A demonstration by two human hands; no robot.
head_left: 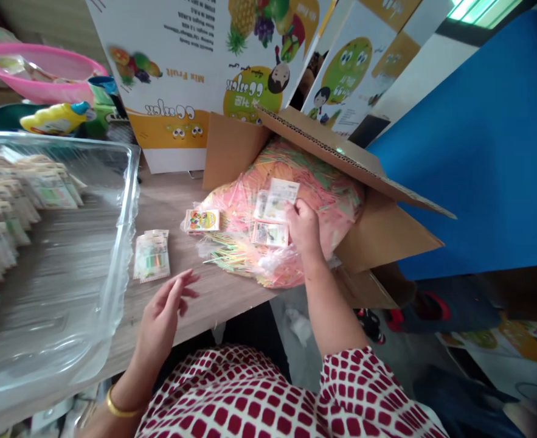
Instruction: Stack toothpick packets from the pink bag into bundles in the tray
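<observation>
Nearest, the left hand hovers over the tabletop, its grip loose, nothing visible in it; a packet stack lies at its eleven o'clock. Farther off, the right hand has its grip pinched on a flat packet by the edge, over a bulging bag of coloured strips. Near seven o'clock from it rests a lower packet, which could slide because the film looks slick and uneven. Beyond, an open carton spreads flaps at one and three o'clock of the bag.
</observation>
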